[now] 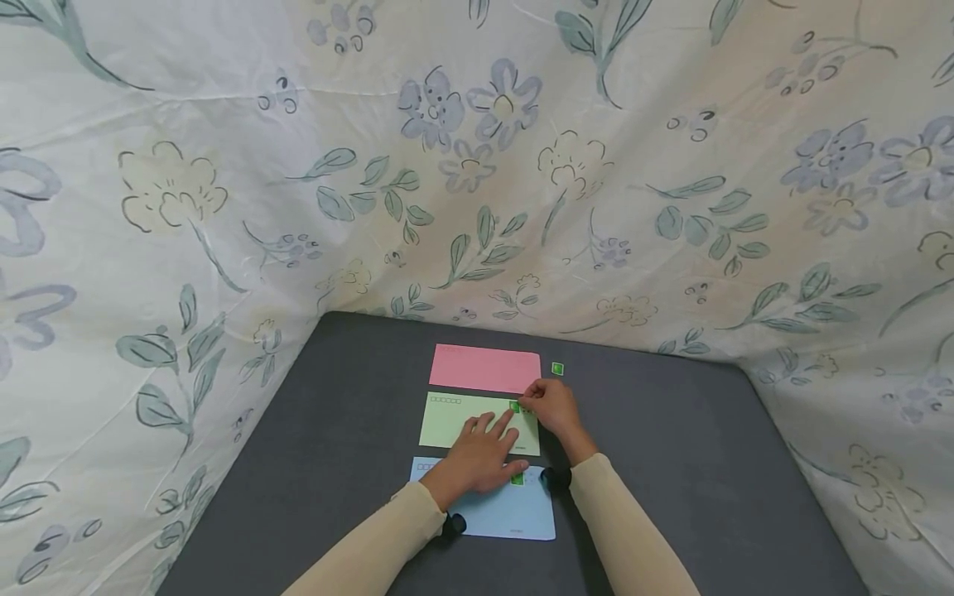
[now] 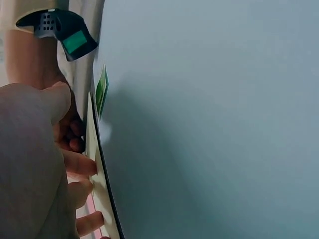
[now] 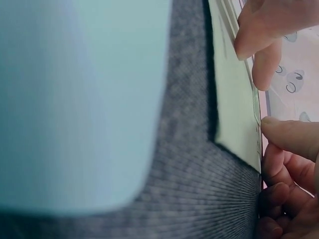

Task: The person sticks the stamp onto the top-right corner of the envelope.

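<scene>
Your worktop (image 1: pixel 671 447) carries three envelopes (image 1: pixel 484 368) and three stamps (image 1: pixel 557 369), left hand (image 1: pixel 477 458) spread, right hand (image 1: pixel 555 404) pinching the green envelope's (image 1: pixel 447 420) stamp (image 1: pixel 514 406).

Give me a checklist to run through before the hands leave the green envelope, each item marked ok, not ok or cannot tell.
1. Blue envelope carries a stamp: ok, partly covered by the left thumb.
2. Green envelope has its stamp near the upper right corner: ok.
3. That stamp is fully stuck down: cannot tell, fingers crowd it.
4. Left hand rests over the green envelope: ok.
5. Right hand is clear of the green envelope's stamp: not ok, its fingers are right beside it.
6. Pink envelope is stamped: not ok, a loose stamp lies to its right.
</scene>
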{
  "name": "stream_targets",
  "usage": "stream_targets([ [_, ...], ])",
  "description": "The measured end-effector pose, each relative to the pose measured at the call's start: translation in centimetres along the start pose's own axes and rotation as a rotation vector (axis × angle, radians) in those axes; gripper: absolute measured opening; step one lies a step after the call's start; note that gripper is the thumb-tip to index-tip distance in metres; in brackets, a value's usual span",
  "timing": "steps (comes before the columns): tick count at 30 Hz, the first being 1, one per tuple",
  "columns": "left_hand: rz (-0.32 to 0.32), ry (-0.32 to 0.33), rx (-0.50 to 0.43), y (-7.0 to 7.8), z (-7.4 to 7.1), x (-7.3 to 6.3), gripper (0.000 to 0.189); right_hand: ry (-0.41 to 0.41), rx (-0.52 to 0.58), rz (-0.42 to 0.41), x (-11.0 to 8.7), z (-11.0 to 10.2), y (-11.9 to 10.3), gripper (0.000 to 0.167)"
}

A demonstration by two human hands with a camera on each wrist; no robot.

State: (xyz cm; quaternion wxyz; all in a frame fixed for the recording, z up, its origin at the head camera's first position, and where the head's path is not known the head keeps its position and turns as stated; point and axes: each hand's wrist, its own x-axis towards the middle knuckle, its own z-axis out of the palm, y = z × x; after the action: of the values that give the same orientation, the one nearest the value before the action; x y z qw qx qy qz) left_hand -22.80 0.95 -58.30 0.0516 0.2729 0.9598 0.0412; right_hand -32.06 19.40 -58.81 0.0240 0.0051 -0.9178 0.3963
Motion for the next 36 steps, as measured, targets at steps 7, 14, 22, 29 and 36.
stream_targets([
  [7, 0.007, 0.02, 0.0, -0.2, 0.9, 0.5, 0.069, -0.006, 0.036, -0.003, 0.2, -0.2, 0.5, 0.013],
  [14, -0.01, 0.015, -0.026, 0.1, 0.5, 0.3, 0.068, -0.025, 0.186, -0.028, 0.2, -1.1, 1.6, 0.028],
  [22, -0.006, 0.032, -0.075, -0.1, -1.2, -0.4, 0.064, -0.058, 0.267, -0.06, 0.1, -1.8, 2.8, 0.045],
  [29, 0.0, 0.015, -0.112, -0.5, -1.0, 0.0, 0.067, -0.064, 0.277, -0.053, -0.1, -1.9, 2.9, 0.045],
  [36, 0.003, 0.022, -0.129, -0.6, -1.0, 0.1, 0.067, -0.063, 0.287, -0.049, 0.0, -2.0, 2.9, 0.044],
])
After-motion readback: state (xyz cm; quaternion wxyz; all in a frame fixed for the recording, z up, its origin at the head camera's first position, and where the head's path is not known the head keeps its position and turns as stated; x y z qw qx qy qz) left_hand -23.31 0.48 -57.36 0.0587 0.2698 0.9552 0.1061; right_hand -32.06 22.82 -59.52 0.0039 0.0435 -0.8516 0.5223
